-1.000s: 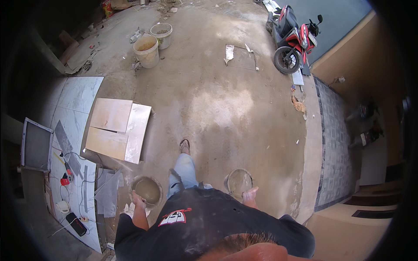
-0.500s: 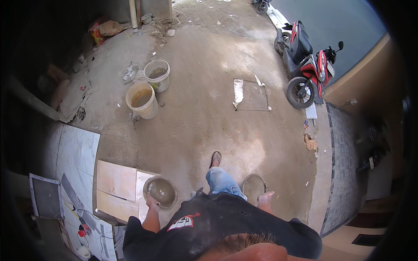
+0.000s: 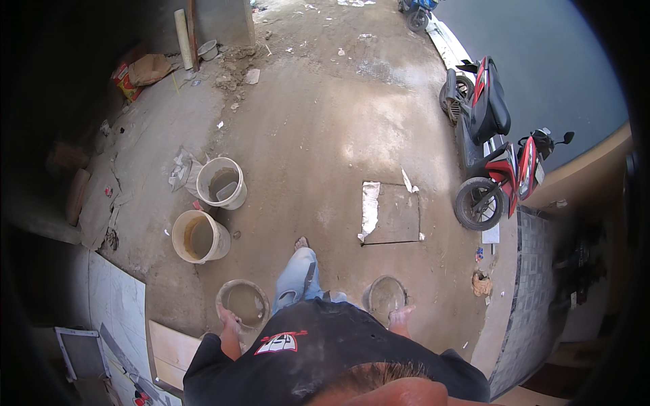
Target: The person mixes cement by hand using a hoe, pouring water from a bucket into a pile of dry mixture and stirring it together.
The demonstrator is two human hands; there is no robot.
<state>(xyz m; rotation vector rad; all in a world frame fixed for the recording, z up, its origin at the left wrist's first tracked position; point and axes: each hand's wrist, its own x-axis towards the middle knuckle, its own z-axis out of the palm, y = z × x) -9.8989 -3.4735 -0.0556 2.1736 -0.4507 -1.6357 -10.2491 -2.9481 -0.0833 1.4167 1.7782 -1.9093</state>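
Note:
My left hand grips a round grey bucket at its near left edge, beside my jeans. My right hand grips a second grey bucket on my other side, near its right edge. Both buckets hold murky grey-brown contents. My black T-shirt covers the bottom middle of the view, and one foot shows beyond my knee.
Two white pails stand ahead left, near rubble and scraps. A square floor patch with torn paper lies ahead right, beside a parked red-black scooter. Tiles and boards lie at the lower left; a tiled strip runs along the right.
I have moved forward: the white pails, floor patch and scooter sit closer and lower in view, and the boards have slid toward the bottom edge. Both carried buckets moved along with me.

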